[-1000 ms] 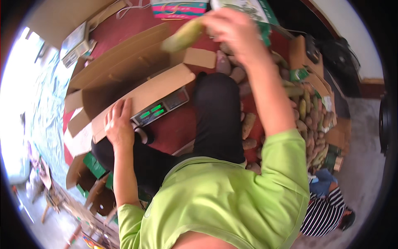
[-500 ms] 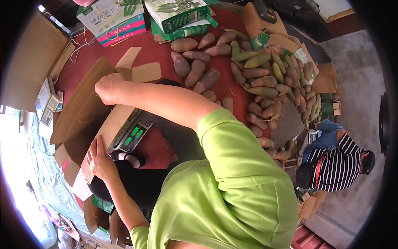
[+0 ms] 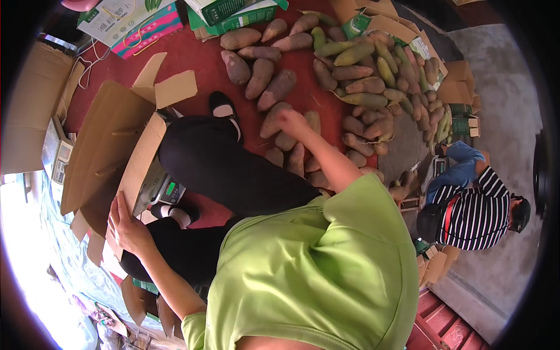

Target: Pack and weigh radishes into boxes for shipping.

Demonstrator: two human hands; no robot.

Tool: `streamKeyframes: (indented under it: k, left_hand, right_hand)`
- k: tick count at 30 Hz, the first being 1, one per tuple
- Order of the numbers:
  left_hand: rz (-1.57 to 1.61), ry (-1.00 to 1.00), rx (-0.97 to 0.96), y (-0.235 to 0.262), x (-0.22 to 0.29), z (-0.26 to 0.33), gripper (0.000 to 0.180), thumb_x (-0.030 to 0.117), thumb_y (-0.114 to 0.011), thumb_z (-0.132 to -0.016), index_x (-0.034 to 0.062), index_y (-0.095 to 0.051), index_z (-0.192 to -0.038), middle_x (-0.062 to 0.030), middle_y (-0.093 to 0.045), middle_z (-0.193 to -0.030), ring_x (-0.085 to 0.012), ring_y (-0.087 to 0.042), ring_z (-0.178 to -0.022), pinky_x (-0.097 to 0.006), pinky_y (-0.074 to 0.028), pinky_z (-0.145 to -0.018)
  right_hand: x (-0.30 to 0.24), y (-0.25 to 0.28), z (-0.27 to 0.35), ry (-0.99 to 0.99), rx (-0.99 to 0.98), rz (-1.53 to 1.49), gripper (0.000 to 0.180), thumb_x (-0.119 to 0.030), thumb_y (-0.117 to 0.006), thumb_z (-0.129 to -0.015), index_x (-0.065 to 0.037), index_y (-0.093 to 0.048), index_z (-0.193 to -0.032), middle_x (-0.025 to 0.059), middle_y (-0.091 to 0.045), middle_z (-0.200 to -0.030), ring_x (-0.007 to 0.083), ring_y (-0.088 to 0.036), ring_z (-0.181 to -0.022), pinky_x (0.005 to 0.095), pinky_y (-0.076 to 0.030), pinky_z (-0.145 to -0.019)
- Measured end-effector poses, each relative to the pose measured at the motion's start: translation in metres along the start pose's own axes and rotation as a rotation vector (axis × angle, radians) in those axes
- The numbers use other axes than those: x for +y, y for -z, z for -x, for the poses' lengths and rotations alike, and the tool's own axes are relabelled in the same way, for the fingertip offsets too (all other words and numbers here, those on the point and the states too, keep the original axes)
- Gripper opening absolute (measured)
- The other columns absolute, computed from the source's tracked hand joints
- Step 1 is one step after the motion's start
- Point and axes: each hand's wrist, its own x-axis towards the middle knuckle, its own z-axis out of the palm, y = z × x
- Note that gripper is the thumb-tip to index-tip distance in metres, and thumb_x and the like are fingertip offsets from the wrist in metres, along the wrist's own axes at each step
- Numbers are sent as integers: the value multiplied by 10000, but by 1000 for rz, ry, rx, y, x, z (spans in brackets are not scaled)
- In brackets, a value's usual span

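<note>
My left hand (image 3: 127, 228) lies flat against the near flap of an open cardboard box (image 3: 111, 157) that sits on a scale (image 3: 169, 189) with a green display. My right hand (image 3: 291, 121) reaches out over a pile of brown sweet potatoes (image 3: 326, 87) on the red floor cloth (image 3: 192, 61). Its fingers close around one sweet potato (image 3: 274, 119) at the near edge of the pile. My black-trousered legs (image 3: 227, 169) lie between the box and the pile. A green shirt fills the lower middle.
Printed cartons (image 3: 134, 20) stand at the far edge of the cloth. Small cardboard boxes (image 3: 455, 87) sit right of the pile. A person in a striped shirt (image 3: 475, 213) crouches at the right. Flattened cardboard (image 3: 29, 111) lies at the left.
My right hand has swung from the box over to the sweet potato pile. The view has turned right. My left hand has stayed on the box flap.
</note>
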Motion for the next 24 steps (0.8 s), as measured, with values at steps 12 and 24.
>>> streamKeyframes:
  k: [12, 24]
  left_hand:
    - [-13, -40, 30, -9, -2, 2, 517, -9, -502, -763, 230, -547, -1220, 14, -571, -1173, -233, -545, -1046, -365, -436, -874]
    - [1, -154, 66, -22, 8, -6, 503, 24, -503, -760, 219, -545, -1222, 18, -578, -1154, -238, -570, -1001, -379, -462, -822]
  right_hand:
    - [153, -53, 130, -184, -535, 287, 192, -195, -529, -742, -60, -654, -685, 143, -611, -587, 272, -620, -535, 364, -499, -533]
    - [275, -16, 152, -732, 211, -115, 95, -137, -585, -776, -91, -658, -814, 56, -605, -635, 178, -577, -491, 303, -468, -445]
